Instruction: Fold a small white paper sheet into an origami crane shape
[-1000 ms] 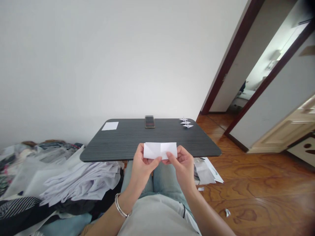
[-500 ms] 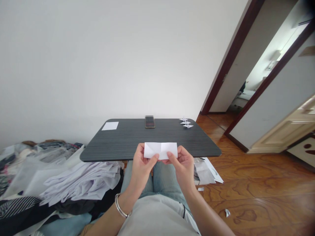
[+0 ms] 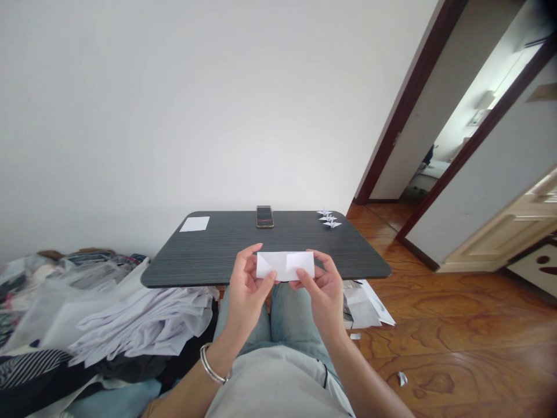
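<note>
A small white sheet of paper [image 3: 285, 264], folded into a rectangle with creases across it, is held up over the near edge of the dark table [image 3: 226, 247]. My left hand [image 3: 250, 284] grips its left end, thumb on the front and fingers behind, with the index finger lifted off. On the right end, my right hand [image 3: 319, 287] pinches the paper between its thumb and the fingers behind it. Several white paper cranes [image 3: 329, 219] stand at the table's far right corner. Flat on the far left lies a white paper sheet [image 3: 195, 224].
A phone [image 3: 264, 216] leans at the table's back edge against the wall. Piled clothes [image 3: 143, 325] lie left of my legs. Papers [image 3: 365, 305] are stacked under the table's right side, and a paper scrap [image 3: 402, 378] rests on the wooden floor.
The fingers of my left hand have loosened and spread, the index finger rising from the paper's edge. My right index finger has shifted up along its end. The paper has barely moved.
</note>
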`<state>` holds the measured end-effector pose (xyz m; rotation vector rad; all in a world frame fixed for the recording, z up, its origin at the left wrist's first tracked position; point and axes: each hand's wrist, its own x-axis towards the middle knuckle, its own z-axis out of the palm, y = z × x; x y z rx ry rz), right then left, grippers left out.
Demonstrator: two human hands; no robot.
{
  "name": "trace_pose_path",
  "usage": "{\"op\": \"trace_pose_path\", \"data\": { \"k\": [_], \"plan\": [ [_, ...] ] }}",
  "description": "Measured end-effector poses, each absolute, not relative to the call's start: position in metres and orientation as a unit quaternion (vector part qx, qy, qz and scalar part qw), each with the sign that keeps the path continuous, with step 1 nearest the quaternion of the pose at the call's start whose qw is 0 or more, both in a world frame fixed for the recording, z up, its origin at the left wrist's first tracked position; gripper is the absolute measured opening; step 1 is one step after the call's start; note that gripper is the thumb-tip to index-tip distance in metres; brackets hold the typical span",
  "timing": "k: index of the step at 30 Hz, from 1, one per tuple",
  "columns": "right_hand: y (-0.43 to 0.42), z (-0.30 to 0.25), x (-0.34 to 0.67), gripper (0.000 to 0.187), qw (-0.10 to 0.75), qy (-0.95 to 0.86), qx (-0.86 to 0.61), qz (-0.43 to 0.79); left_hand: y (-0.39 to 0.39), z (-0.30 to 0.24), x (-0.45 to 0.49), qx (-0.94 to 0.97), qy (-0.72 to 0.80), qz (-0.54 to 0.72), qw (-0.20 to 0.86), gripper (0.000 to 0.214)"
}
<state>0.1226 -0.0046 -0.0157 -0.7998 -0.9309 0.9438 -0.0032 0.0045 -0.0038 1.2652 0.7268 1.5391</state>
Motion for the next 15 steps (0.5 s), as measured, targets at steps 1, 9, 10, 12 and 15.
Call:
{"op": "trace_pose_path", "data": {
  "k": [1, 9, 10, 12, 15],
  "plan": [
    [-0.004, -0.016, 0.123, 0.027, 0.713, -0.426, -0.362, 0.423, 0.005, -0.004, -0.004, 0.527, 0.306, 0.630, 0.480, 0.042],
    [-0.007, -0.015, 0.124, 0.016, 0.683, -0.462, -0.382, 0.417, 0.007, 0.004, -0.009, 0.540, 0.355, 0.610, 0.458, 0.044],
    [-0.007, -0.014, 0.124, 0.016, 0.678, -0.466, -0.383, 0.420, 0.008, 0.006, -0.008, 0.538, 0.360, 0.600, 0.470, 0.047],
    [-0.008, -0.014, 0.124, 0.017, 0.673, -0.468, -0.383, 0.425, 0.009, 0.007, -0.008, 0.537, 0.377, 0.582, 0.481, 0.047],
    [-0.008, -0.014, 0.125, 0.017, 0.671, -0.468, -0.380, 0.432, 0.011, 0.007, -0.008, 0.536, 0.394, 0.569, 0.483, 0.040]
  ]
}}
